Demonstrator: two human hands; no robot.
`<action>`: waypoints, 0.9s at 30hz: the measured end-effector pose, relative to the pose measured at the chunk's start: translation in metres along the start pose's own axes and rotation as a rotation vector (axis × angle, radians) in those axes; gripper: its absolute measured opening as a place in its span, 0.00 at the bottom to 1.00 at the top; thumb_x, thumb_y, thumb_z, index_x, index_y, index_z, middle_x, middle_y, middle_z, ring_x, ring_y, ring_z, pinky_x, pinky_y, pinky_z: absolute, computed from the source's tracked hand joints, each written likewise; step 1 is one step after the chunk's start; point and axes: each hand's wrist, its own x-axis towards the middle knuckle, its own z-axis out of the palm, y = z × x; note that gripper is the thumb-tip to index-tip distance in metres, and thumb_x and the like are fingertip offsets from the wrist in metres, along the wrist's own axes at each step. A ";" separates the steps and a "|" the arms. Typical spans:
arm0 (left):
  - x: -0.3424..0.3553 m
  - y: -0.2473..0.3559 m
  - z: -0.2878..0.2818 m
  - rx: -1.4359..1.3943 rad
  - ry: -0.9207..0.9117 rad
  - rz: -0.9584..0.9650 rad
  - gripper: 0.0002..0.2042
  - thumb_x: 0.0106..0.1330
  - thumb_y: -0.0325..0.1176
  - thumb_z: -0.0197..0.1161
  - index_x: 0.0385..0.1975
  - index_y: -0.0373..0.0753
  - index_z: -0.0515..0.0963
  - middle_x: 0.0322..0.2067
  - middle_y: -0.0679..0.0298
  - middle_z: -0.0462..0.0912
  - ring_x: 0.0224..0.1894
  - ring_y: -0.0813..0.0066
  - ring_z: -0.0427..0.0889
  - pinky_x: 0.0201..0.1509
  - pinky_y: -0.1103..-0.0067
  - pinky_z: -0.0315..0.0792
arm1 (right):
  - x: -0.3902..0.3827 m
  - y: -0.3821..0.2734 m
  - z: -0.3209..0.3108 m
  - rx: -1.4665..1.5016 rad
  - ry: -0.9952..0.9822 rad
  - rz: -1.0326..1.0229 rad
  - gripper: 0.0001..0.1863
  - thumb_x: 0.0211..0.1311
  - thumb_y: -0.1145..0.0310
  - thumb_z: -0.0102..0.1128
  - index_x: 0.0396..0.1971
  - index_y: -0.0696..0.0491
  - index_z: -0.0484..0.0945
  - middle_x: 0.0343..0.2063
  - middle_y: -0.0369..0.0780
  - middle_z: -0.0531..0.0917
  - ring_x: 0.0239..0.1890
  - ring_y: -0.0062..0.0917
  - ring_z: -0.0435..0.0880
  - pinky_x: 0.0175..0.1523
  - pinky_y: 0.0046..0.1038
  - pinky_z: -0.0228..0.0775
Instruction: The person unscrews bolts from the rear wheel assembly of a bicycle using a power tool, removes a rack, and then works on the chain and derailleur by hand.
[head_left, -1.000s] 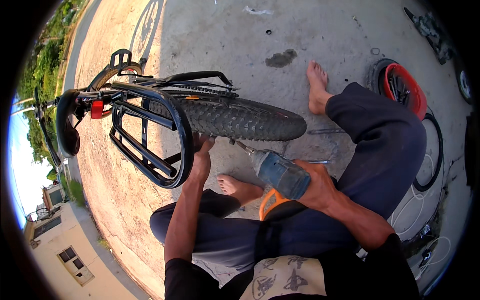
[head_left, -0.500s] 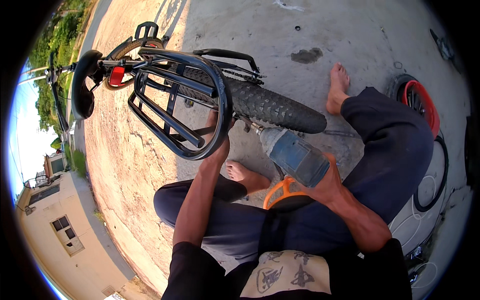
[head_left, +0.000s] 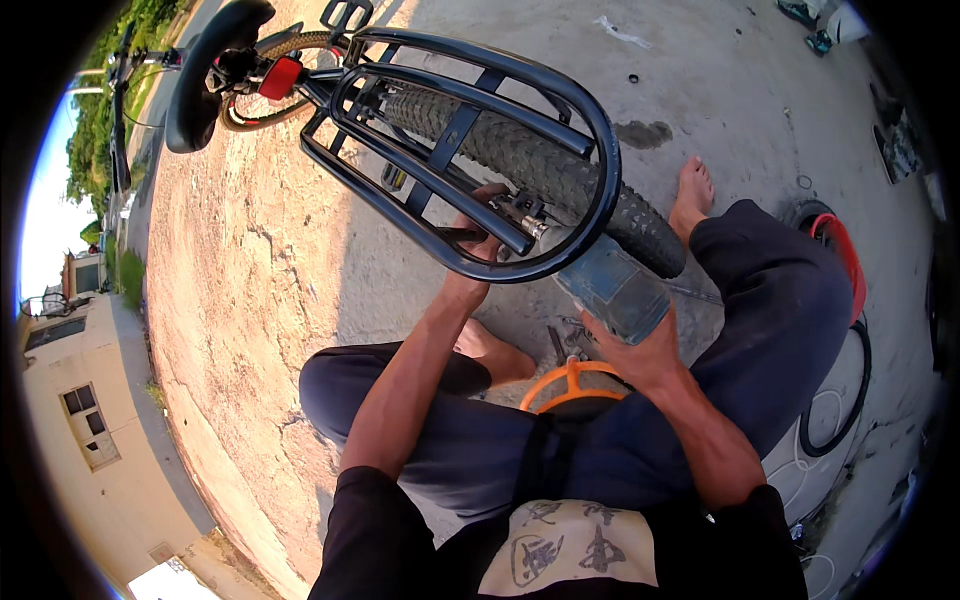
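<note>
A bicycle with a black rear rack (head_left: 608, 190) and a knobby rear tyre (head_left: 655, 240) lies across the view ahead of me. My right hand (head_left: 645, 350) is wrapped round the worn blue-grey impact wrench (head_left: 612, 285). Its metal socket end points in under the rack, at the hardware beside the rear wheel. My left hand (head_left: 478, 230) reaches beneath the rack beside that hardware, fingers curled; rack bars partly cover what it grips. The black saddle (head_left: 195, 90) and a red reflector (head_left: 282, 77) are at the upper left.
Between my legs is a round orange plastic frame (head_left: 572, 378), with small metal tools by it. Right of my knee lie a red-rimmed wheel (head_left: 848, 265) and a black hose (head_left: 862, 390). Bare feet rest on the concrete. A pale building (head_left: 100, 480) stands at left.
The rack and bicycle now appear farther right and larger in view. The wrench has shifted right with them, its front now partly behind the rack. My left hand remains beneath the rack.
</note>
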 end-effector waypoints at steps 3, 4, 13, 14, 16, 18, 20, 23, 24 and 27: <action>0.001 0.009 0.003 -0.055 -0.003 -0.088 0.19 0.68 0.25 0.56 0.58 0.38 0.67 0.42 0.65 0.76 0.41 0.79 0.75 0.50 0.79 0.71 | -0.003 0.006 -0.001 -0.035 -0.053 0.025 0.11 0.48 0.78 0.69 0.33 0.60 0.81 0.28 0.44 0.86 0.31 0.26 0.86 0.36 0.29 0.76; 0.001 0.006 0.004 -0.065 0.044 -0.105 0.19 0.65 0.21 0.53 0.56 0.38 0.67 0.39 0.66 0.77 0.38 0.80 0.75 0.48 0.80 0.71 | -0.004 0.006 0.000 -0.043 -0.032 0.063 0.12 0.49 0.77 0.69 0.35 0.60 0.81 0.31 0.43 0.86 0.33 0.25 0.86 0.38 0.29 0.76; 0.004 -0.010 0.003 -0.123 0.039 -0.031 0.22 0.69 0.33 0.61 0.59 0.36 0.65 0.44 0.66 0.77 0.47 0.78 0.77 0.56 0.77 0.71 | -0.001 0.006 0.001 -0.018 -0.048 0.170 0.15 0.53 0.77 0.68 0.42 0.61 0.80 0.39 0.41 0.85 0.40 0.23 0.83 0.47 0.28 0.74; 0.003 -0.007 0.005 -0.132 0.031 -0.052 0.21 0.69 0.32 0.61 0.59 0.37 0.66 0.44 0.65 0.77 0.48 0.78 0.77 0.57 0.77 0.71 | -0.001 0.005 0.001 -0.032 -0.043 0.163 0.15 0.53 0.77 0.68 0.43 0.61 0.79 0.40 0.41 0.85 0.41 0.23 0.83 0.47 0.28 0.73; 0.003 -0.005 0.007 -0.144 0.016 -0.095 0.20 0.69 0.29 0.60 0.59 0.38 0.65 0.43 0.64 0.77 0.48 0.76 0.76 0.58 0.75 0.70 | 0.000 0.005 0.000 -0.060 -0.044 0.117 0.15 0.53 0.77 0.68 0.43 0.60 0.80 0.40 0.41 0.85 0.41 0.23 0.83 0.47 0.28 0.73; 0.003 -0.005 0.008 -0.143 0.017 -0.086 0.20 0.69 0.28 0.59 0.59 0.38 0.65 0.43 0.64 0.77 0.48 0.76 0.76 0.58 0.74 0.70 | 0.002 0.004 0.000 -0.085 -0.044 0.068 0.15 0.54 0.77 0.68 0.43 0.60 0.80 0.40 0.41 0.85 0.41 0.23 0.83 0.47 0.28 0.73; 0.003 -0.006 0.009 -0.142 0.020 -0.078 0.19 0.69 0.27 0.58 0.59 0.39 0.65 0.42 0.64 0.77 0.48 0.76 0.76 0.59 0.74 0.70 | 0.002 0.003 0.001 -0.075 -0.024 0.068 0.15 0.53 0.76 0.68 0.42 0.60 0.80 0.38 0.41 0.85 0.40 0.24 0.84 0.47 0.28 0.74; 0.003 -0.006 0.011 -0.198 0.019 -0.055 0.20 0.69 0.26 0.57 0.60 0.40 0.64 0.42 0.64 0.77 0.47 0.76 0.76 0.57 0.74 0.70 | 0.003 0.001 -0.002 -0.226 -0.041 0.016 0.14 0.52 0.77 0.68 0.41 0.60 0.81 0.37 0.43 0.86 0.39 0.26 0.85 0.45 0.29 0.74; 0.002 -0.003 0.012 -0.199 0.016 -0.049 0.21 0.69 0.27 0.57 0.61 0.40 0.63 0.43 0.64 0.77 0.47 0.76 0.76 0.56 0.74 0.70 | 0.006 0.001 -0.007 -0.229 -0.046 0.013 0.14 0.52 0.77 0.68 0.41 0.60 0.81 0.37 0.43 0.86 0.39 0.26 0.85 0.45 0.29 0.74; 0.002 -0.001 0.013 -0.171 0.021 -0.047 0.22 0.70 0.27 0.56 0.62 0.40 0.62 0.42 0.64 0.77 0.45 0.77 0.76 0.55 0.74 0.70 | 0.017 -0.003 -0.024 -0.343 -0.187 0.010 0.17 0.55 0.76 0.69 0.46 0.59 0.79 0.42 0.39 0.84 0.42 0.23 0.83 0.48 0.28 0.73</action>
